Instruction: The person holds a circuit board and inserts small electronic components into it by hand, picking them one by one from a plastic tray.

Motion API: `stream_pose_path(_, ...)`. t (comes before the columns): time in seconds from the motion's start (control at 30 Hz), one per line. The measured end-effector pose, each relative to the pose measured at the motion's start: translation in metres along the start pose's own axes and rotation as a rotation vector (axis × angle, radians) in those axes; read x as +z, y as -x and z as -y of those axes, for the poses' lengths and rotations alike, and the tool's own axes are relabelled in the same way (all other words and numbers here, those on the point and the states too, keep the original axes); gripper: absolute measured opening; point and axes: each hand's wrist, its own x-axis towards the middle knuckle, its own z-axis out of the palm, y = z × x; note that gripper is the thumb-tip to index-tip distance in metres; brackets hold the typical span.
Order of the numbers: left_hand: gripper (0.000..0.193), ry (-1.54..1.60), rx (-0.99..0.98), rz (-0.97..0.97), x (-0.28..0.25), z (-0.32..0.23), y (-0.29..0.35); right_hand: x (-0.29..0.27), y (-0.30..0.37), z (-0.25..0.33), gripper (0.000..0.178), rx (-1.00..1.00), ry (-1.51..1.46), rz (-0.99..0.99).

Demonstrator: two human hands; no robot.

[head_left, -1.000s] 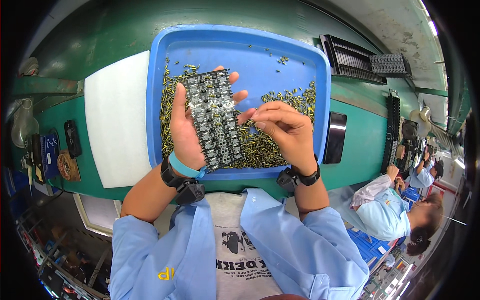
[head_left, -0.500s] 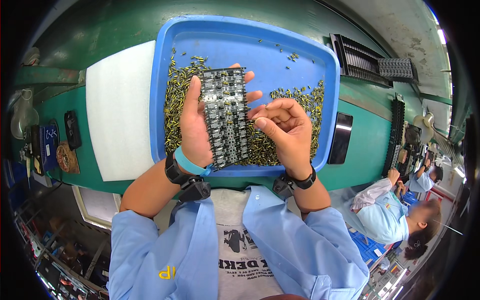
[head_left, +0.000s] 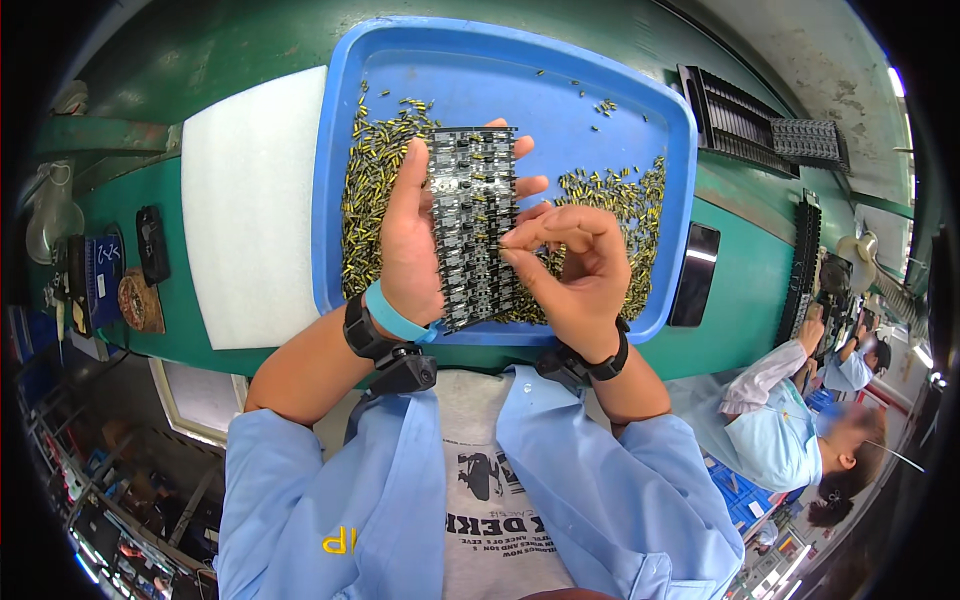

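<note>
My left hand [head_left: 405, 250] holds a dark circuit board panel [head_left: 468, 215] from below, thumb along its left edge and fingertips showing past the right edge. The panel carries rows of small boards, with several yellow-black parts on its middle strip. My right hand [head_left: 590, 280] pinches with thumb and forefinger at the panel's right half; a tiny capacitor seems to be between the tips, largely hidden. Beneath both hands lies a blue tray [head_left: 490, 85] with many loose yellow-black cylindrical capacitors [head_left: 375, 200] heaped at its left, right and near side.
White foam sheet [head_left: 255, 210] left of the tray; a phone [head_left: 695, 275] to its right. Black slotted racks [head_left: 735, 120] stand at the far right, one with panels. A tape roll [head_left: 140, 300] and a black object [head_left: 150, 245] sit at left. A co-worker [head_left: 770, 430] is at right.
My right fingertips have moved from beside the panel's right edge onto the panel. The whole view has shifted slightly; my left hand keeps its hold.
</note>
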Motion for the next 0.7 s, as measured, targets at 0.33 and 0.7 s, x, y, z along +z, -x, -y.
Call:
stream_pose_path(0.33, 0.080, -0.024, -0.021, 0.025, -0.0057, -0.0019, -0.0003, 0.0064, -0.0007, 0.0016, 0.043, -0.215, 0.340, 0.072)
stream_pose_path(0.7, 0.080, -0.068, -0.002, 0.033, -0.0089, -0.0010, -0.0006, 0.0111, 0.0008, 0.0054, 0.039, -0.316, 0.428, 0.085)
